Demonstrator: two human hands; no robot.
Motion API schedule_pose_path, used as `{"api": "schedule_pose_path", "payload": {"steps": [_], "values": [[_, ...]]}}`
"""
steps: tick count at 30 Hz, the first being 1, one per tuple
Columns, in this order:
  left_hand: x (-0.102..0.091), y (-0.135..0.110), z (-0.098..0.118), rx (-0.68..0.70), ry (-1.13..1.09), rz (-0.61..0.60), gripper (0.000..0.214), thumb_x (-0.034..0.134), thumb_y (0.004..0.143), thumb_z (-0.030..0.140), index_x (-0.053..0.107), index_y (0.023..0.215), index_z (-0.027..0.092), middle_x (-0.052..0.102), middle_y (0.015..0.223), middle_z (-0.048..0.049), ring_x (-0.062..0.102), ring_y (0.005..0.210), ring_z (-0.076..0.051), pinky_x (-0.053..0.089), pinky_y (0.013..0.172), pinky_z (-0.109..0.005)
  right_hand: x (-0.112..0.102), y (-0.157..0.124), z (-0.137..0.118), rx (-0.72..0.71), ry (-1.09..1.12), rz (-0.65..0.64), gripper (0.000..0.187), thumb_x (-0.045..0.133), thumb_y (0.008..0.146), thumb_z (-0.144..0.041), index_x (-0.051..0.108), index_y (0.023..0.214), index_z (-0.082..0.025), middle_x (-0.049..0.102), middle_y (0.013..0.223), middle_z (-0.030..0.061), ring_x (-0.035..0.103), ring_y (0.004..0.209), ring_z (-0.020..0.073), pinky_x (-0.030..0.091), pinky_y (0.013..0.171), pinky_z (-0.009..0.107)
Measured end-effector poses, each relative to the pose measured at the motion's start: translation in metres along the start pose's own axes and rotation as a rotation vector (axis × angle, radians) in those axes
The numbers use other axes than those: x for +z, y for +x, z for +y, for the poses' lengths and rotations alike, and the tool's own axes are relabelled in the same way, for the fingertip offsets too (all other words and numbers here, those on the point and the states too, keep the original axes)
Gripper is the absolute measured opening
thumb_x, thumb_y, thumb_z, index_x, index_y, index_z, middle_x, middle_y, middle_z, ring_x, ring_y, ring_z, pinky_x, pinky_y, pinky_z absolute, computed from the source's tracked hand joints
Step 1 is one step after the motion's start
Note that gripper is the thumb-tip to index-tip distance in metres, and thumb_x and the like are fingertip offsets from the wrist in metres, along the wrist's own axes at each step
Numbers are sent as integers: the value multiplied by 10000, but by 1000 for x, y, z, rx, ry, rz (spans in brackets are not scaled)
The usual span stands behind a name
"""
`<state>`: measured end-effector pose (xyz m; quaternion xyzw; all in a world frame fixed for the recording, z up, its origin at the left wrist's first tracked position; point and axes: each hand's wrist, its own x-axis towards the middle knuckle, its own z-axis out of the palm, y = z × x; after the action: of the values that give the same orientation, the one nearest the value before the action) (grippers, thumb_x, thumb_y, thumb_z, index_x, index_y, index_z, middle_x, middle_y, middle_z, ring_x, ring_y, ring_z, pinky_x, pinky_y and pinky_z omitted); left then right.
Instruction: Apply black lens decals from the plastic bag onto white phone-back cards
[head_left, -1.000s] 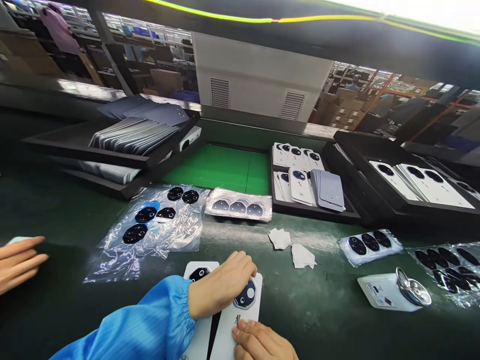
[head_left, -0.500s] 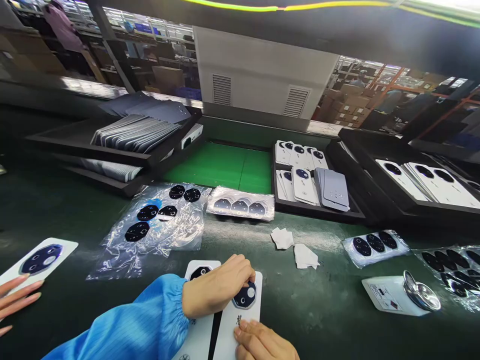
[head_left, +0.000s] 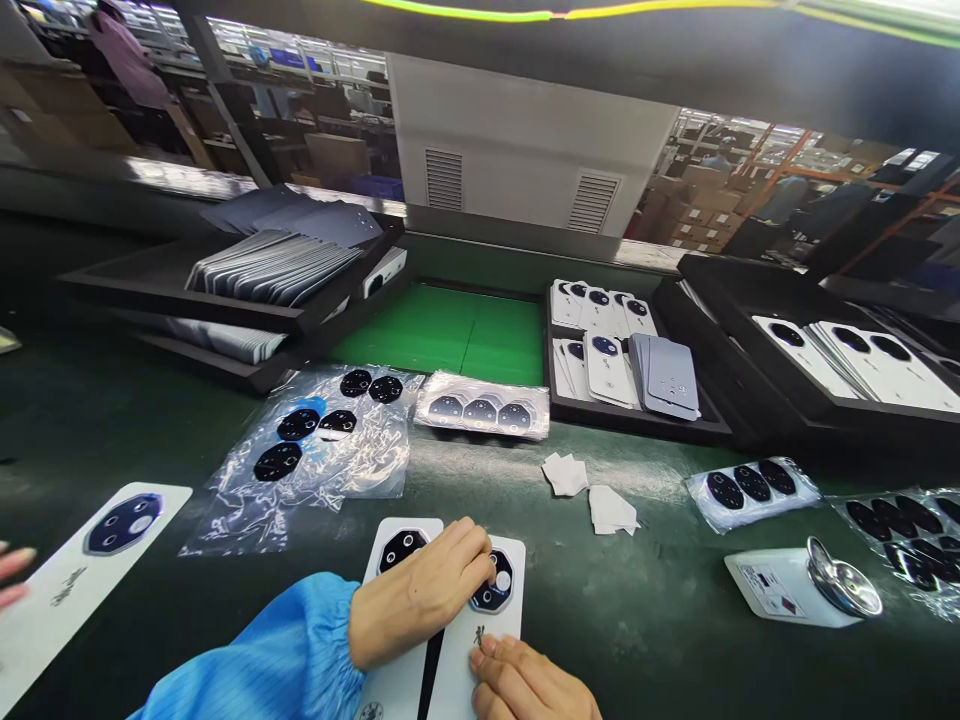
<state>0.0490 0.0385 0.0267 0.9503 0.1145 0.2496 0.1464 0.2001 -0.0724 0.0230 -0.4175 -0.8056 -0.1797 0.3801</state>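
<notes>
- White panel (head_left: 455,655) lying under both hands, with its dark disc (head_left: 495,601) at the left fingertips and its lettering (head_left: 479,634) just beyond the right fingertips.
- Left hand (head_left: 427,595) reaching across from the left in a blue sleeve (head_left: 300,650), fingers curled close together at the disc; impossible to tell whether pinching anything.
- Right hand (head_left: 534,685) over the white panel's right edge, fingers bunched, tips on its face; impossible to tell whether gripping.
- Just left of the white panel, a second panel (head_left: 397,680) partly beneath the left hand, with more of its disc uncovered than half a second ago.
- Beyond the white panel and to its right, white pieces (head_left: 564,474); farther right, a metal-topped bottle (head_left: 780,590).
- Well left of the white panel, a third panel (head_left: 75,605), far more in view than a second ago; near it a co-worker's hand (head_left: 11,573), now farther from the white panel.
</notes>
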Motion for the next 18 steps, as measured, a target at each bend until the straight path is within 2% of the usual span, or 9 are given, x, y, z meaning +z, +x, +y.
{"api": "schedule_pose_path", "payload": {"steps": [4,7,10,13,18], "values": [[-6,-4,4,-14,7,-20,267,265,1012,48,446,864,177,520,867,-41,456,769,-170,387,641,-259,2,-4,0,-12,0,3,433,346,1018,-111,619,686,-168,732,718,-47,712,709,43,390,1023,148],[-9,-11,6,-78,-33,-36,271,258,995,24,445,882,184,523,875,-36,476,769,-166,405,664,-251,1,-6,-3,8,-5,-25,418,355,1014,-108,627,701,-163,738,746,-44,714,726,49,388,1026,158],[-3,-15,4,-185,-73,21,256,280,985,39,478,1069,178,547,996,-61,511,879,-185,433,783,-288,1,-6,-5,27,-17,-28,441,333,1022,-117,622,692,-163,734,734,-47,714,728,48,391,1020,155],[3,-9,-1,-251,-34,39,338,376,951,43,457,1238,202,556,1116,-78,515,987,-214,432,835,-336,0,-5,-4,-3,-18,-18,442,334,1024,-122,620,691,-162,732,730,-48,713,718,46,402,1008,149],[1,5,-4,-232,-54,-66,306,473,892,42,521,1146,206,585,1075,-62,544,955,-209,461,804,-332,1,-5,-2,1,-19,0,423,351,1014,-94,624,699,-164,732,727,-55,707,702,37,423,991,133]]}}
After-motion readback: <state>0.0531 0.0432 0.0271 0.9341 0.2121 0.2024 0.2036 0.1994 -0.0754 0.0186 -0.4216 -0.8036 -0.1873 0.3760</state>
